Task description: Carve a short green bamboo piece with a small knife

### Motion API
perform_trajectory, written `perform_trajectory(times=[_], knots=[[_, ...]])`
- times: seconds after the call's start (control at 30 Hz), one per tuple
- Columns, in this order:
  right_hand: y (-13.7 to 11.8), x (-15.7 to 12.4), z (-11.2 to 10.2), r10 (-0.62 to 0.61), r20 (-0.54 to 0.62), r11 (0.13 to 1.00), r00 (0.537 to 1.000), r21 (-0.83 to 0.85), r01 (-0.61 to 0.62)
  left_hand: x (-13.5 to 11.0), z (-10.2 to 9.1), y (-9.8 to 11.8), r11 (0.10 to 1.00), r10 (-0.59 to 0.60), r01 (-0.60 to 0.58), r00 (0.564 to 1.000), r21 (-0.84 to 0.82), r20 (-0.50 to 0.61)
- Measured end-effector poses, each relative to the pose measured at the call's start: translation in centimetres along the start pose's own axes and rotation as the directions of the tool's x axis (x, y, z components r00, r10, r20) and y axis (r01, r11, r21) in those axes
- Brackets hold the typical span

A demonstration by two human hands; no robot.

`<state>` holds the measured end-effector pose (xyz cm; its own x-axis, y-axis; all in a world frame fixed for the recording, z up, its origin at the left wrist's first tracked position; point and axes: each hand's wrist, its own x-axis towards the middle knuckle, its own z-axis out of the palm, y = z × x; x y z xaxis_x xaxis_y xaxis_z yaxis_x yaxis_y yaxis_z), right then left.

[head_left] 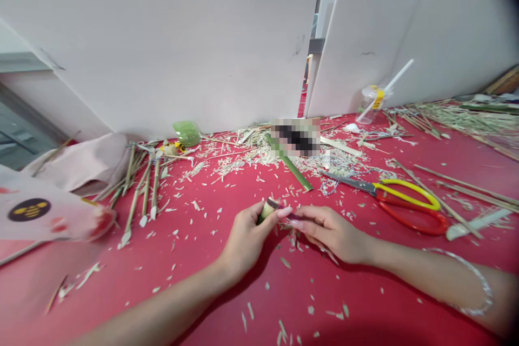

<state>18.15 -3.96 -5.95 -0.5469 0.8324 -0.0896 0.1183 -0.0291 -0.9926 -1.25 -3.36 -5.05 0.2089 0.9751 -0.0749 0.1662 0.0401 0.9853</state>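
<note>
Above the middle of the red table, my left hand (248, 238) is closed around a short piece of bamboo (267, 210), pale green with a dark brown end. Its thumb lies along the piece and points at my right hand (330, 231). The fingers of that right hand are pinched together near the dark end, fingertips almost meeting my left thumb. Something small and dark purple shows between the two hands, too small to name. Beyond them lies a green bamboo strip (298, 173), and right of it scissors (383, 194) with yellow and red handles.
White partition boards (182, 48) stand along the back. At left are bundled bamboo sticks (133, 189), a pink cloth (85, 162) and a bag with a bee print (52, 211). A plastic cup with a straw (370, 102) stands back right. Shavings (243, 159) litter the table (194, 292).
</note>
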Motion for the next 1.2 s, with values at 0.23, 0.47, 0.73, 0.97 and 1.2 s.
perform_trajectory(times=[0.23,0.47,0.73,0.97,1.2], knots=[[0.0,0.3,-0.1,0.015,0.047,0.999,0.999,0.052,-0.017,-0.3,0.2,0.3,0.999,-0.024,0.024,1.000,-0.020,0.011],[0.2,0.9,-1.3,0.078,0.200,0.995,0.977,0.039,-0.088,-0.4,0.0,-0.7,0.988,0.003,0.014,0.994,-0.154,0.110],[0.0,1.0,-2.1,0.102,0.285,0.992,0.953,0.037,-0.118,-0.6,0.2,-0.7,0.978,0.027,0.010,0.984,-0.208,0.175],[0.1,1.0,-1.5,0.084,0.209,0.992,0.974,0.071,-0.101,-0.4,0.2,-0.6,0.997,0.031,-0.027,0.998,-0.073,0.055],[-0.3,0.9,-1.2,0.066,0.174,0.991,0.983,0.103,-0.085,-0.3,0.3,-0.5,0.999,0.021,-0.020,1.000,-0.027,0.023]])
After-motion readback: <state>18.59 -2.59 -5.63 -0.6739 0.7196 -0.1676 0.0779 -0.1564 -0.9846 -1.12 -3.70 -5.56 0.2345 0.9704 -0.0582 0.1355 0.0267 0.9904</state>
